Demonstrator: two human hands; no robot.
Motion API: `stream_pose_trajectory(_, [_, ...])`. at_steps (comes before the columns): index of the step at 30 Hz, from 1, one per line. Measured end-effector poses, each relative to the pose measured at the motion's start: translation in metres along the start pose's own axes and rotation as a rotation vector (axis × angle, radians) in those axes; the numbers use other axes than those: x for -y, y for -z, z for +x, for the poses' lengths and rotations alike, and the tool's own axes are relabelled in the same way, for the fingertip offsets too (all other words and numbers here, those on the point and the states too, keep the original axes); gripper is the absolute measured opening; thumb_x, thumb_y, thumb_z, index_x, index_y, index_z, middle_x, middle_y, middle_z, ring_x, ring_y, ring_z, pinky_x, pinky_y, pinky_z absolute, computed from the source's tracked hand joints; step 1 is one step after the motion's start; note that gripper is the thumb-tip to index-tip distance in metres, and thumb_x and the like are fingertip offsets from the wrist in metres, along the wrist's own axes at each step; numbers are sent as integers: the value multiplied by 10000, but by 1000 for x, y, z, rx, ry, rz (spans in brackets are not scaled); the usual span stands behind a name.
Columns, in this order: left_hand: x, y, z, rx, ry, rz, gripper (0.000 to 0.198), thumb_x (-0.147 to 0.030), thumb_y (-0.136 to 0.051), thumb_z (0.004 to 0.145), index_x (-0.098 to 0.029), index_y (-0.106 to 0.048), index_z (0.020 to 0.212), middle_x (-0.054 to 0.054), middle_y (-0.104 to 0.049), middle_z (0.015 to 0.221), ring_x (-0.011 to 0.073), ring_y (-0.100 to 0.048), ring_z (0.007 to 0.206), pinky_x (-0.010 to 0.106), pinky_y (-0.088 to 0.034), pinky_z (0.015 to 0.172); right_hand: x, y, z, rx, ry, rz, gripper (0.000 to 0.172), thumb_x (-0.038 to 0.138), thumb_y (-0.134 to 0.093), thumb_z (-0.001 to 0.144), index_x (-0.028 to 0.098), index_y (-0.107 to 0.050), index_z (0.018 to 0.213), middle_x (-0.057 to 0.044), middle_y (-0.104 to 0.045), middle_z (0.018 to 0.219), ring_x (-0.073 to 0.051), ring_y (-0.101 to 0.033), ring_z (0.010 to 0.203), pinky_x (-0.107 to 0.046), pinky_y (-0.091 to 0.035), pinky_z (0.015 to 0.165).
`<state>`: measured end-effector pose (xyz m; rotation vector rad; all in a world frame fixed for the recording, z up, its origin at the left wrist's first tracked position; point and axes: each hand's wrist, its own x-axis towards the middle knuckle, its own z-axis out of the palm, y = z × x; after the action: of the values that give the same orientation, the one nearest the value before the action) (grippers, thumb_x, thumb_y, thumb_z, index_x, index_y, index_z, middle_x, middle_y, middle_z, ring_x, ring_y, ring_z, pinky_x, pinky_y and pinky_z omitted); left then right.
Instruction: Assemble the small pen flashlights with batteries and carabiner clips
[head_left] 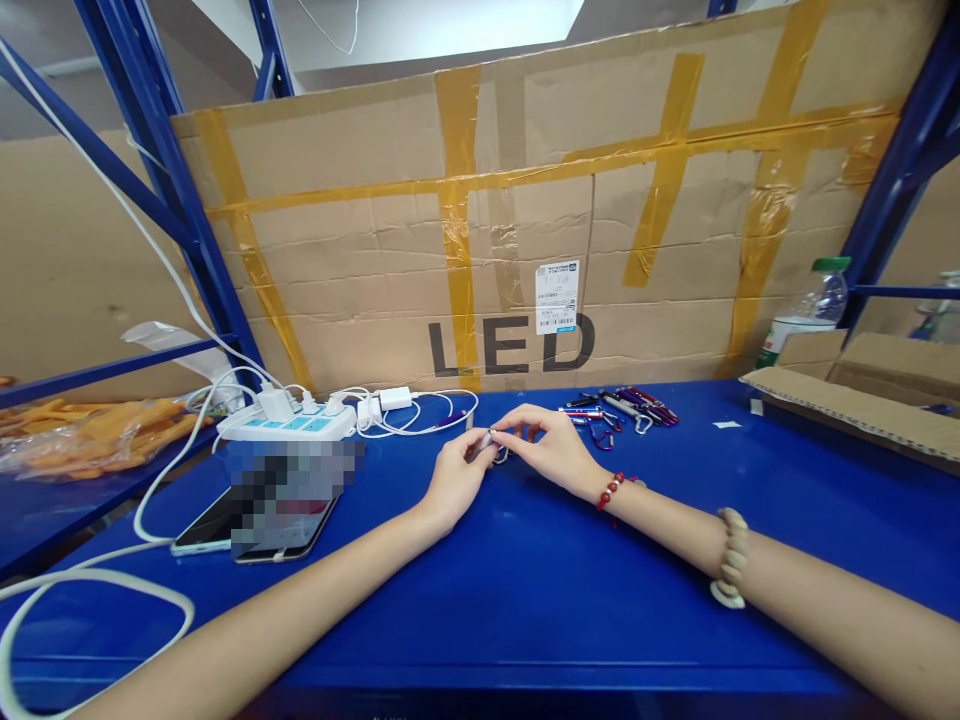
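Over the middle of the blue table (pixel 570 590), my left hand (pixel 455 480) grips a small silver metal tube (pixel 484 444). A clip loop (pixel 502 456) shows beside it, between the hands. My right hand (pixel 553 448) is closed in a pinch at the tube's end; whether it holds a separate small part there cannot be made out. Behind my right hand lies a pile of slim metal tubes (pixel 637 404) in silver, red, purple and dark colours, some with carabiner clips (pixel 602 438).
At left, a white power strip (pixel 300 422) with plugs and looping white cables (pixel 184 600) sits behind two phones (pixel 289 535). A tall cardboard sheet (pixel 360 270) backs the table. An opened carton (pixel 862 400) and a bottle (pixel 806 310) stand at right, near blue posts.
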<state>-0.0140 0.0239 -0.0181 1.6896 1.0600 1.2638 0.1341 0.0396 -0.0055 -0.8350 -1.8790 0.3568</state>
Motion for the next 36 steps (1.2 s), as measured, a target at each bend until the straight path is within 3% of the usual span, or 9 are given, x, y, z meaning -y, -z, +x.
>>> stream_pose_trajectory(9, [1, 1, 0, -5, 12, -28, 105, -181, -519, 726, -155, -603, 784, -9, -572, 659, 126, -522, 641, 234, -415, 652, 2, 0, -2, 104, -4, -22, 162, 310, -599, 777, 187, -673, 851, -36, -627, 875, -120, -577, 738, -213, -431, 541])
stream_pose_trajectory(14, [-2, 1, -1, -30, 7, 23, 68, -155, -527, 732, -162, -595, 733, -7, -586, 682, 135, -547, 703, 236, -415, 706, -3, 2, 0, 15, -43, -97, 188, 319, -511, 826, 184, -642, 816, -34, -632, 842, -123, -581, 727, -229, -445, 583])
stream_pose_trajectory(19, [-4, 2, -1, -87, 23, 51, 96, -166, -526, 754, -162, -617, 785, 25, -628, 823, 153, -565, 801, 259, -415, 770, -28, 16, 6, -51, -124, -332, 236, 177, -468, 803, 164, -608, 993, -66, -631, 966, -159, -588, 825, -292, -459, 736])
stream_pose_trajectory(22, [-7, 2, -1, -117, 11, 25, 110, -184, -521, 766, -164, -617, 816, 33, -638, 877, 154, -570, 804, 263, -425, 771, -45, 25, 9, 17, -167, -546, 312, 197, -465, 806, 165, -580, 1094, -94, -604, 1119, -234, -533, 1043, -398, -397, 883])
stream_pose_trajectory(26, [-9, 2, -2, -111, -23, 37, 118, -157, -510, 765, -169, -617, 813, 24, -631, 849, 152, -570, 788, 264, -427, 771, -59, 29, 10, 223, -157, -688, 407, 297, -456, 842, 187, -512, 1229, -98, -482, 1327, -253, -402, 1226, -461, -270, 995])
stream_pose_trajectory(32, [-4, 2, -1, -89, -55, 35, 99, -117, -510, 745, -166, -553, 671, 16, -612, 791, 157, -564, 822, 265, -411, 798, -62, 27, 11, 310, -134, -692, 318, 326, -435, 867, 219, -608, 1111, -77, -550, 1264, -236, -453, 1184, -459, -270, 981])
stream_pose_trajectory(36, [-3, 1, -2, -43, -53, -9, 75, -141, -499, 762, -167, -545, 710, 7, -597, 752, 138, -566, 755, 247, -422, 735, -54, 29, 11, 311, -83, -691, 250, 263, -453, 858, 231, -651, 1007, -48, -639, 1116, -211, -537, 1037, -402, -326, 907])
